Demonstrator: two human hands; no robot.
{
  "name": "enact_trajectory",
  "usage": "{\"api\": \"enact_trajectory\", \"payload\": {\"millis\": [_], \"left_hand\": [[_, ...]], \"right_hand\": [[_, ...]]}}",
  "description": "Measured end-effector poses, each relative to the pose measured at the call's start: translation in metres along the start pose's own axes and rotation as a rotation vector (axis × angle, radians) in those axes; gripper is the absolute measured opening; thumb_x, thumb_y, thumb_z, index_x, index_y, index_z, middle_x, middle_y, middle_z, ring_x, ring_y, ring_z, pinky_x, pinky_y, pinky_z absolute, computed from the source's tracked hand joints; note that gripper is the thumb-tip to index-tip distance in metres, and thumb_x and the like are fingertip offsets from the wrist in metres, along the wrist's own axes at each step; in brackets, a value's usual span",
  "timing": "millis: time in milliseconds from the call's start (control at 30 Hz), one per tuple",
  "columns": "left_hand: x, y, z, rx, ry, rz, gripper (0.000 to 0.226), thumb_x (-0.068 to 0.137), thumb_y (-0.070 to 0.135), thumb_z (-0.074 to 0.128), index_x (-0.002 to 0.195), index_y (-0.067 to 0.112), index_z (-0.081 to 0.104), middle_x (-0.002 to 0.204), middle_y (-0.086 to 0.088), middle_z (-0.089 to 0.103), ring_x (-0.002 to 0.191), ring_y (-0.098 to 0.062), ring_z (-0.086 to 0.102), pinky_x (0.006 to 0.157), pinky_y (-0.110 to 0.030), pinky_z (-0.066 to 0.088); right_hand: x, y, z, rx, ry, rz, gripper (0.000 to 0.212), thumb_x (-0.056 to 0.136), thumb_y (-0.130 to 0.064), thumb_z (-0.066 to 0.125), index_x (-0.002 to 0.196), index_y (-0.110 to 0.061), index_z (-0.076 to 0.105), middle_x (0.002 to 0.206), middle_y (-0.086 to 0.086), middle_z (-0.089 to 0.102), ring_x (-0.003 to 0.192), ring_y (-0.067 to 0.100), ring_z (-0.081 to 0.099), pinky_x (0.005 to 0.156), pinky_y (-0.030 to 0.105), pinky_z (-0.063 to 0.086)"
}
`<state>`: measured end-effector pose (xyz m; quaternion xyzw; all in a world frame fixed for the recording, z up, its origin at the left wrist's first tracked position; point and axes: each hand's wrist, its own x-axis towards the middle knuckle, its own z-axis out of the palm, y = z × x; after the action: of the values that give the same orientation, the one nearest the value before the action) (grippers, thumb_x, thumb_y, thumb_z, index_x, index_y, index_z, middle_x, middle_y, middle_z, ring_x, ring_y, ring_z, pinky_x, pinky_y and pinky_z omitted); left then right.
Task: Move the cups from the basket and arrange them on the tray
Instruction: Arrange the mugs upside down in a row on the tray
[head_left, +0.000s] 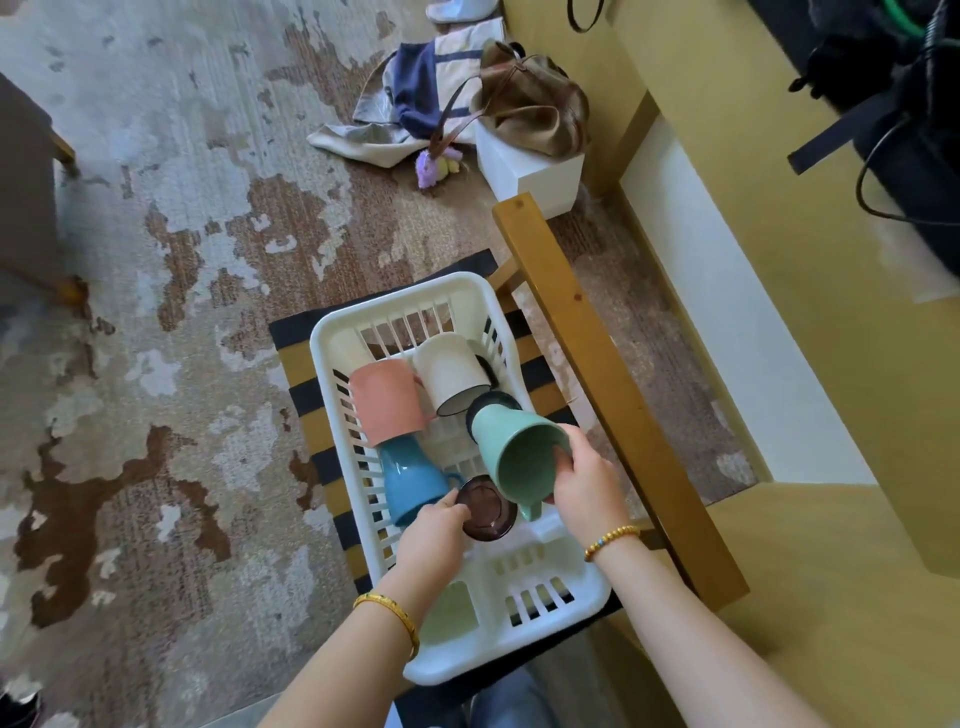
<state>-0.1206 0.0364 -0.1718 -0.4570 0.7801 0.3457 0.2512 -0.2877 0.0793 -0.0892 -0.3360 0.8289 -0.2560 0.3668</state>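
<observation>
Right hand (584, 480) grips the mint-green cup (514, 457) at its rim: thumb on the outer wall, fingers curled over the lip into the mouth. Cup is tilted, mouth toward the camera, held above the right side of the white plastic basket (582, 608), at about 4 o'clock from the basket's centre. A dark blue cup (491, 408) sits right behind it at 12 o'clock, mostly hidden.

Left hand (434, 540) reaches into the basket, fingers curled and pinching the edge of a dark brown glass saucer (488, 506). Saucer lies just under the green cup, at 6 o'clock from it.

Other cups in the basket, all on their sides:
- blue mug (410, 478), at 9 o'clock from the saucer, handle pointing at the left fingers
- pink mug (387, 405), at 12 o'clock from the blue one, touching it
- white enamel mug (452, 374) with dark rim, at 2 o'clock from the pink, touching it

The near end of the basket holds no cups.

Basket rests on a striped yellow and navy cushion (301, 364) on a wooden chair (587, 353); chair rail runs along the basket's 3 o'clock side.

Gold bangle on the left wrist, beaded gold bracelet on the right.

Farther out: patterned grey-brown rug (182, 260) at 9 to 12 o'clock, brown leather bag (535, 104) on a white box (524, 176) at 12 o'clock, canvas tote (415, 98) beside it. No tray in view.
</observation>
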Motion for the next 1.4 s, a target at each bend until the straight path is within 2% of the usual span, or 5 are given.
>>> {"api": "enact_trajectory", "payload": {"millis": [200, 433, 967, 1233, 1400], "left_hand": [[-0.029, 0.020, -0.046, -0.406, 0.170, -0.021, 0.040, 0.090, 0.005, 0.037, 0.122, 0.018, 0.056, 0.131, -0.007, 0.052, 0.114, -0.022, 0.050, 0.093, -0.033, 0.045], [-0.084, 0.059, -0.117, -1.180, 0.063, -0.168, 0.037, 0.097, 0.042, 0.036, 0.119, 0.013, 0.048, 0.111, -0.011, 0.060, 0.096, -0.022, 0.060, 0.076, -0.035, 0.053], [-0.199, 0.237, -0.158, -0.893, -0.197, 0.212, 0.088, 0.073, 0.067, 0.058, 0.133, 0.005, 0.037, 0.124, -0.018, 0.052, 0.110, -0.033, 0.056, 0.097, -0.047, 0.047], [-0.248, 0.334, -0.073, -0.825, -0.163, 0.362, 0.065, 0.079, 0.039, 0.070, 0.126, 0.005, 0.041, 0.113, -0.014, 0.059, 0.085, -0.021, 0.060, 0.060, -0.030, 0.051], [-0.267, 0.385, -0.017, -0.700, -0.076, 0.511, 0.057, 0.077, 0.028, 0.072, 0.121, 0.011, 0.041, 0.110, -0.010, 0.056, 0.093, -0.023, 0.058, 0.076, -0.034, 0.051]], "right_hand": [[-0.028, -0.016, 0.001, 0.126, 0.002, 0.034, 0.040, 0.096, -0.005, 0.038, 0.132, -0.020, 0.048, 0.109, 0.005, 0.059, 0.099, 0.014, 0.053, 0.089, 0.043, 0.054], [-0.091, -0.045, -0.019, 0.119, 0.194, -0.081, 0.050, 0.092, 0.002, 0.045, 0.138, -0.016, 0.042, 0.119, 0.011, 0.063, 0.101, 0.010, 0.056, 0.087, 0.015, 0.044], [-0.233, -0.024, -0.156, -0.146, 0.602, -0.363, 0.064, 0.090, -0.001, 0.051, 0.143, -0.024, 0.022, 0.143, 0.008, 0.045, 0.126, 0.023, 0.050, 0.106, 0.029, 0.040], [-0.308, 0.063, -0.211, -0.263, 0.623, -0.265, 0.066, 0.090, -0.006, 0.049, 0.147, -0.023, 0.018, 0.149, 0.008, 0.036, 0.135, 0.022, 0.038, 0.110, 0.030, 0.032], [-0.348, 0.125, -0.238, -0.132, 0.661, -0.139, 0.056, 0.091, -0.005, 0.039, 0.145, -0.017, 0.027, 0.146, 0.005, 0.038, 0.135, 0.019, 0.034, 0.110, 0.020, 0.021]]}}
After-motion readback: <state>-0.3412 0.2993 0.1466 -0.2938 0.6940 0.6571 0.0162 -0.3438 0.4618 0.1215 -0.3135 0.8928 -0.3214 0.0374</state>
